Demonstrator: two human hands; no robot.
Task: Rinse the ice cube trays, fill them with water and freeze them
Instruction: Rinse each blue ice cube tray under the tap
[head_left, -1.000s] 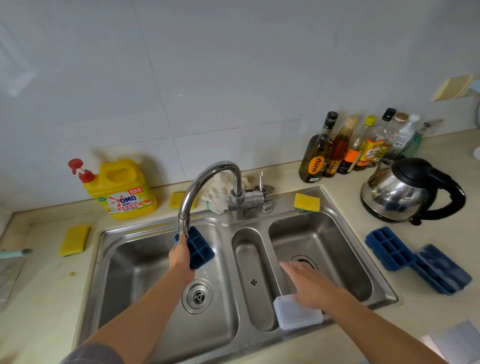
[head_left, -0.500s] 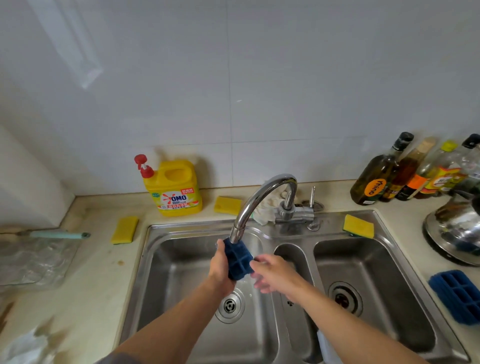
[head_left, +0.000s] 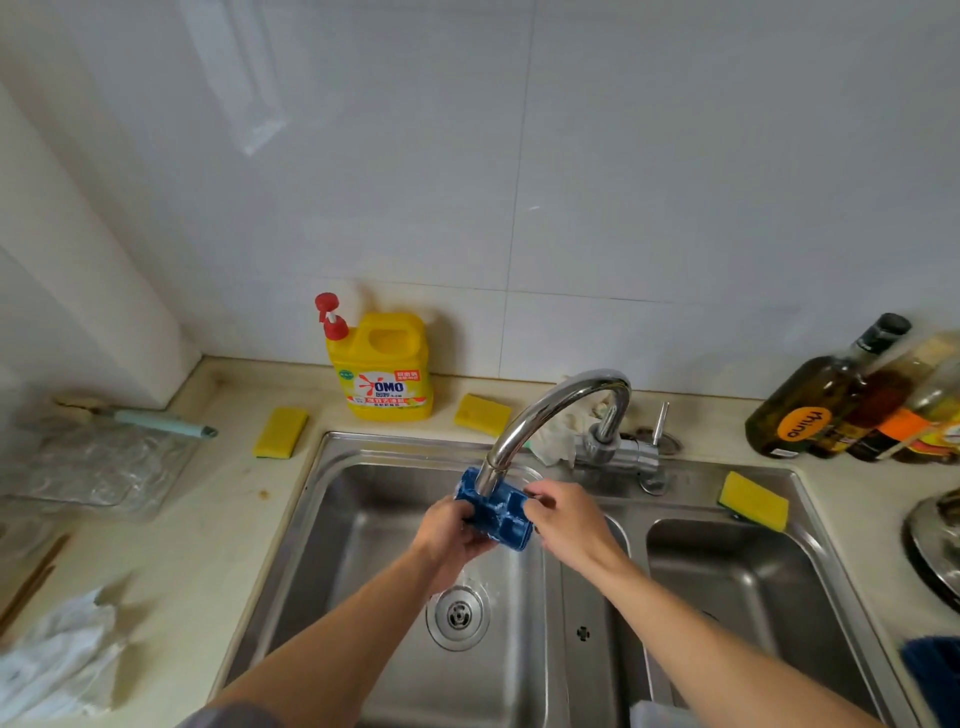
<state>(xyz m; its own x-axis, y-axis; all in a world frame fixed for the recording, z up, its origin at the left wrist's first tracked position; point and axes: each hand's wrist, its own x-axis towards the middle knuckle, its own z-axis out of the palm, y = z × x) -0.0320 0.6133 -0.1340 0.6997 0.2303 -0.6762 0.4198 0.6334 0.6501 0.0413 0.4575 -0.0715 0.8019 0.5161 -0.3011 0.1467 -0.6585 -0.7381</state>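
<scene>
A dark blue ice cube tray (head_left: 497, 514) is held right under the spout of the chrome faucet (head_left: 556, 410), over the left basin of the steel sink (head_left: 332, 499). My left hand (head_left: 451, 535) grips its left end from below. My right hand (head_left: 563, 517) holds its right end, with the fingers curled over the edge. Water glistens on the tray and splashes near the drain (head_left: 458, 614). Another blue tray (head_left: 932, 670) shows only as a corner at the lower right edge.
A yellow detergent jug (head_left: 382, 366) stands behind the sink among yellow sponges (head_left: 280, 432). Oil bottles (head_left: 821, 400) and a kettle (head_left: 935, 540) crowd the right counter. A clear tray (head_left: 98, 467), a brush (head_left: 156, 420) and a crumpled cloth (head_left: 57, 660) lie on the left.
My right hand came over from the right basin and took hold of the tray's right end. The tray turned from upright to lying across under the spout. The view shifted left.
</scene>
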